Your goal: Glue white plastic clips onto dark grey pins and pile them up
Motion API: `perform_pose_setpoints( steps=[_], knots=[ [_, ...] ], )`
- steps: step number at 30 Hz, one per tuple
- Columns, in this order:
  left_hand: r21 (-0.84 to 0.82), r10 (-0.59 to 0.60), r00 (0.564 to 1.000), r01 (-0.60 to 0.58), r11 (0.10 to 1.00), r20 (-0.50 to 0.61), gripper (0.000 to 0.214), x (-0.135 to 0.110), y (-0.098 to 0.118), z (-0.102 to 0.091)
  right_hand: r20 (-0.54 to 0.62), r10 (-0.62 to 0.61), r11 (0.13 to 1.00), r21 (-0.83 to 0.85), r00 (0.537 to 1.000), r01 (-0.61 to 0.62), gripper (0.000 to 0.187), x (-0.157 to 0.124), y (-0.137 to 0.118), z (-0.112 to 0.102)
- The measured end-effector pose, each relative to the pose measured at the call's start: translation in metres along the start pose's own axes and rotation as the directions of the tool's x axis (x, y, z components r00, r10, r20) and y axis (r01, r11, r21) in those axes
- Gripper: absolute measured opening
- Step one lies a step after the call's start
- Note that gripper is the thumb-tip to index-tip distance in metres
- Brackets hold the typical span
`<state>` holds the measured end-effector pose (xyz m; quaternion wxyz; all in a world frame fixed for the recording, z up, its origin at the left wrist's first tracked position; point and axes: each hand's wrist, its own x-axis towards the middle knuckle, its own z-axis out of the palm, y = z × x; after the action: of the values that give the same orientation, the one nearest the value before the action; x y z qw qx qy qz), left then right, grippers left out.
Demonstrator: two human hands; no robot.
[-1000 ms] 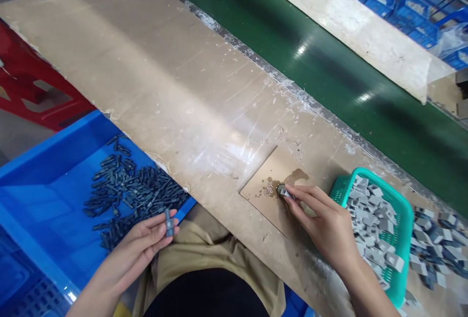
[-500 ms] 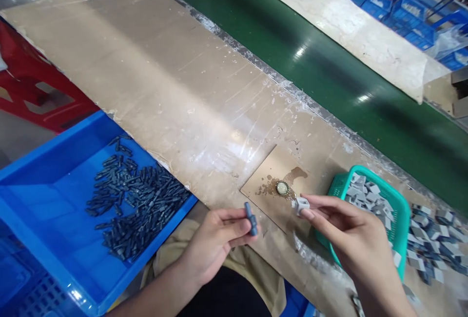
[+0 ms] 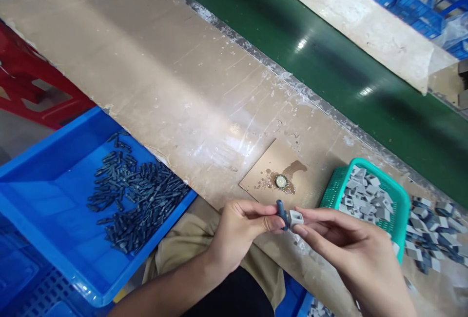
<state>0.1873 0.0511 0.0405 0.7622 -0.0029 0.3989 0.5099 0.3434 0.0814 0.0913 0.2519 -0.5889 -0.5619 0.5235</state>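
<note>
My left hand (image 3: 243, 229) pinches a small dark blue-grey plastic part (image 3: 281, 213), held upright. Between thumb and forefinger, my right hand (image 3: 351, 239) grips a light grey hollow block (image 3: 295, 218), its square opening facing up. The two pieces meet or nearly meet side by side; I cannot tell whether they are joined. Just beyond them lies a square of brown cardboard (image 3: 256, 180) with wet stains and a small bottle cap (image 3: 281, 181) holding pale liquid.
A blue bin (image 3: 47, 185) at the left holds many dark parts (image 3: 142, 200). Right of my hands stands a green basket (image 3: 404, 219) of grey blocks (image 3: 365, 192). Beside it are piled two-tone pieces (image 3: 435, 234). A green conveyor belt (image 3: 274, 29) runs behind the paper-covered table (image 3: 146, 73).
My left hand has moved right with the dark part, up to the grey block. My right hand has lowered the block slightly, away from the bottle cap.
</note>
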Motion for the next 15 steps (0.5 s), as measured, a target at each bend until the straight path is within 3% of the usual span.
perform_pose_setpoints(
  steps=[7, 9, 11, 13, 15],
  knots=[
    [0.272, 0.119, 0.993, -0.121, 0.955, 0.025, 0.021, 0.005, 0.008, -0.003, 0.016, -0.049, 0.999, 0.01, 0.999, 0.048, 0.021, 0.003, 0.006, 0.008],
    [0.408, 0.196, 0.979, -0.201, 0.891, 0.055, 0.011, 0.007, 0.01, -0.004, -0.008, -0.089, 0.995, -0.056, 0.996, 0.088, 0.02, 0.001, 0.011, 0.012],
    [0.572, 0.346, 0.932, -0.342, 0.745, 0.107, 0.007, 0.004, 0.011, -0.009, -0.132, -0.163, 0.976, -0.169, 0.978, 0.139, 0.019, -0.003, 0.016, 0.01],
    [0.723, 0.527, 0.843, -0.434, 0.538, 0.113, 0.014, -0.003, 0.014, -0.021, -0.41, -0.211, 0.956, -0.275, 0.888, 0.1, 0.024, -0.006, 0.022, -0.004],
    [0.828, 0.673, 0.739, -0.36, 0.43, -0.028, 0.018, -0.013, 0.021, -0.046, -0.713, -0.182, 0.954, -0.294, 0.677, -0.053, 0.037, -0.008, 0.03, -0.034]
  ],
)
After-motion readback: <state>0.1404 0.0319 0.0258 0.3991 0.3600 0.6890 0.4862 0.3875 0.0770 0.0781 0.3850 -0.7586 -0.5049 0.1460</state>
